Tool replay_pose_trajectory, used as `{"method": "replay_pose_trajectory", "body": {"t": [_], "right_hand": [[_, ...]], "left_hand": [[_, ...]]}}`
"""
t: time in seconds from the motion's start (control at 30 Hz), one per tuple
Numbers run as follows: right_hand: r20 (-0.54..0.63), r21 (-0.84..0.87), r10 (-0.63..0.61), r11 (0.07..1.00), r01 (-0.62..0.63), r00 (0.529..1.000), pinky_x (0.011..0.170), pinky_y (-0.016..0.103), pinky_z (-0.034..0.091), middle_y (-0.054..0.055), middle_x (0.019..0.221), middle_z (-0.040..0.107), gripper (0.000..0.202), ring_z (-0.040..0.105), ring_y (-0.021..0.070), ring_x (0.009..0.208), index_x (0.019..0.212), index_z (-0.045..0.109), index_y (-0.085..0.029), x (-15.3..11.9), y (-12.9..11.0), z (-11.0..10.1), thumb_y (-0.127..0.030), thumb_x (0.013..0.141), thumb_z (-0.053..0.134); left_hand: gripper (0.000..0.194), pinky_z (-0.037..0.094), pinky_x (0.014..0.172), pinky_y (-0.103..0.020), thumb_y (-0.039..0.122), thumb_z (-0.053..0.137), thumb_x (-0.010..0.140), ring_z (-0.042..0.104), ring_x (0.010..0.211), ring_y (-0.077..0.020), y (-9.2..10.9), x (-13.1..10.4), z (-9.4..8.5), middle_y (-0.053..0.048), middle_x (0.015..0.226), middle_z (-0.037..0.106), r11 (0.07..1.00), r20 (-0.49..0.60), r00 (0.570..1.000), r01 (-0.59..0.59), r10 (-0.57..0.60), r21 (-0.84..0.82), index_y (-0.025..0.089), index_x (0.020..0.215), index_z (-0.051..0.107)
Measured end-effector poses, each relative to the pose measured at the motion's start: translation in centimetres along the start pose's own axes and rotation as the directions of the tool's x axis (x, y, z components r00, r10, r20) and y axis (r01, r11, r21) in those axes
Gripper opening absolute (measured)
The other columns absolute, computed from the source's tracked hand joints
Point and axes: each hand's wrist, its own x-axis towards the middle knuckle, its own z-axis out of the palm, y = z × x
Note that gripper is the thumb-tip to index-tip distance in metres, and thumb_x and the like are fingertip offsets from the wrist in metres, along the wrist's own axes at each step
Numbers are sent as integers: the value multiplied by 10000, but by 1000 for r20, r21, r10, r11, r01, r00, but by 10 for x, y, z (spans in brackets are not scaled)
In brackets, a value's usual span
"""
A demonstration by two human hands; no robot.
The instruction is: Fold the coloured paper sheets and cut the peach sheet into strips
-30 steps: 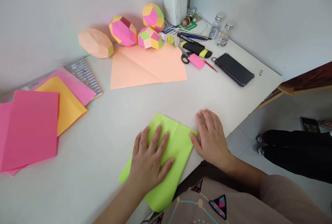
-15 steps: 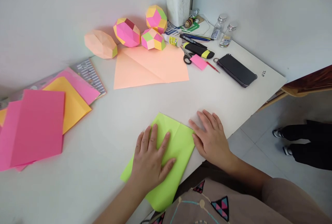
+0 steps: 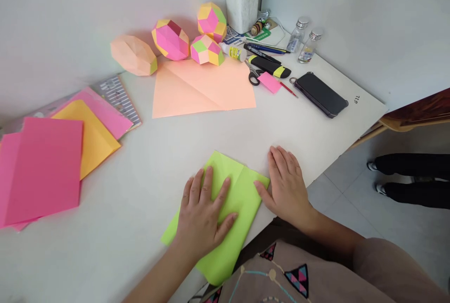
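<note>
While resting the left hand (image 3: 202, 218) on lime-green paper (image 3: 241, 200), holding the right hand (image 3: 286, 186) at its right corner

Spread wide on the left: palm down, with fingers fanned across the paper and thumb angled to the right. Narrower on the right: also palm down, with fingers close together just past the paper's edge and thumb stretched out over the corner. Can see the paper lying askew on the counter (image 3: 168, 148), close to its front edge, with a crease running in from the top side.

Farther out, can see a peach sheet (image 3: 200, 87) with a diagonal crease and, along its back edge, faceted paper models (image 3: 171, 40) in peach, pink, yellow and green. Well apart to the left, can make out overlapping magenta sheets (image 3: 45, 167), a yellow-orange sheet (image 3: 94, 139) and a striped booklet (image 3: 121, 99).

Toward the back right, can pick out a glue bottle (image 3: 234, 52), scissors (image 3: 254, 77) just beside a pink slip (image 3: 270, 83), a black phone (image 3: 321, 94) and two small glass bottles (image 3: 309, 46). Beyond the counter, can see another person's dark-trousered legs (image 3: 411, 165) above the tiled floor (image 3: 330, 190).
</note>
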Motion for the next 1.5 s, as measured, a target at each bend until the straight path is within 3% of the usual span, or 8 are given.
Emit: {"method": "replay_pose_trajectory", "body": {"t": [0.1, 0.67, 0.9, 1.5], "right_hand": [[-13, -18, 36, 999, -37, 999, 1118, 521, 257, 225, 1442, 364, 694, 277, 344, 1353, 1366, 346, 38, 2, -3, 1, -461, 889, 429], [5, -4, -9, 1000, 9, 1000, 1120, 517, 253, 214, 1458, 347, 592, 241, 336, 1376, 1349, 384, 20, -1, 3, -1, -338, 881, 433], [-23, -15, 44, 999, -45, 999, 1105, 517, 275, 215, 1429, 388, 632, 281, 347, 1351, 1339, 401, 18, 2, -2, 0, -427, 891, 434], [59, 30, -38, 999, 36, 998, 1119, 548, 250, 212, 1483, 302, 557, 169, 325, 1406, 1383, 337, -23, -3, 6, -5, -238, 874, 410]], "left_hand": [[653, 175, 1089, -593, 485, 525, 845, 137, 1392, -442, 0, 0, 0, -155, 1564, 69, 1000, 3, 1000, -4, 4, 7, 194, 1415, 394], [688, 174, 1093, -587, 566, 515, 829, 149, 1394, -427, 0, 0, 0, -147, 1560, 115, 999, -3, 1000, 24, -24, -32, 220, 1412, 400], [667, 182, 1087, -593, 550, 510, 838, 156, 1391, -431, 1, 1, 0, -146, 1561, 114, 1000, -13, 1000, 14, -14, -24, 218, 1407, 408], [699, 170, 1091, -592, 523, 538, 831, 135, 1397, -428, 0, 0, 0, -118, 1572, 61, 1000, -2, 1000, 14, -14, -25, 243, 1441, 343]]}}
